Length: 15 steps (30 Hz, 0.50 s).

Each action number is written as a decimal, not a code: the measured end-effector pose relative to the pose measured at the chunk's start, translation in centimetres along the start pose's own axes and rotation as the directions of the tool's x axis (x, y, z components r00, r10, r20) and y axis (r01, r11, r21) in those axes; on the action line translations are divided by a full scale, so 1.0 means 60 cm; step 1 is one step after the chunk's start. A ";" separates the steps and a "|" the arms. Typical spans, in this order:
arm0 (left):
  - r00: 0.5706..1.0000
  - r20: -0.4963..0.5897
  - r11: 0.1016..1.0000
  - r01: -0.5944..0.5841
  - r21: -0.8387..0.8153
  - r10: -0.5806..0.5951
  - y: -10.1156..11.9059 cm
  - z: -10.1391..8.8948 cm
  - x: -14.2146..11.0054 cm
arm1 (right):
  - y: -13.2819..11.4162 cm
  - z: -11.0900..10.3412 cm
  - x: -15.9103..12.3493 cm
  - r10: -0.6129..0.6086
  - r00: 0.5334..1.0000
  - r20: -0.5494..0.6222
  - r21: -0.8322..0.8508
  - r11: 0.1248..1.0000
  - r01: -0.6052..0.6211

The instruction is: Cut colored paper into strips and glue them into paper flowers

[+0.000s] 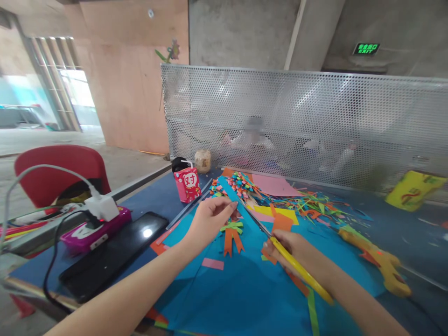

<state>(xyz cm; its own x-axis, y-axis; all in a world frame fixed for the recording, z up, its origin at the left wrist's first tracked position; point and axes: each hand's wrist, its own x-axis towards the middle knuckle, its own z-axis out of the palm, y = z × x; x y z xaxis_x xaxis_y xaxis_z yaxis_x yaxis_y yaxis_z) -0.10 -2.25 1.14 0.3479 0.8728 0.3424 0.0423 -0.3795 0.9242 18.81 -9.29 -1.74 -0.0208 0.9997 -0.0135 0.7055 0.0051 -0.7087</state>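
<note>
Your left hand (214,217) pinches a blue paper strip (228,189) above the blue sheet (234,294); your right hand (303,249) is grasping yellow-handled scissors (297,267), whose blades are at the strip; farther right lies a yellow glue gun (371,254).

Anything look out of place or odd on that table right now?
Mostly just clutter: loose paper offcuts straggle in a tangle near the mesh partition. The oddest is the yellow glue gun, lying on its side with its nose near those offcuts and a red light showing, so possibly powered.
</note>
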 end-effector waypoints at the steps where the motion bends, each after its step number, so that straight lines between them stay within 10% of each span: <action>1: 1.000 0.006 1.000 -0.009 0.004 0.009 0.000 0.001 -0.001 | -0.004 -0.002 -0.001 0.010 1.000 0.013 -0.002 1.000 -0.010; 15: 1.000 0.021 1.000 -0.021 0.010 0.020 -0.001 0.004 -0.003 | -0.018 -0.010 -0.005 0.014 0.999 0.048 0.003 1.000 -0.015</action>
<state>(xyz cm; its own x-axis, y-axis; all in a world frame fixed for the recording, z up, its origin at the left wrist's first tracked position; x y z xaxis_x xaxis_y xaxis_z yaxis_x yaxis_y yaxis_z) 0.07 -2.48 0.99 0.3685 0.8581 0.3575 0.0447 -0.4005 0.9152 18.51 -9.56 -0.56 -0.0446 0.9974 -0.0575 0.7036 -0.0095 -0.7106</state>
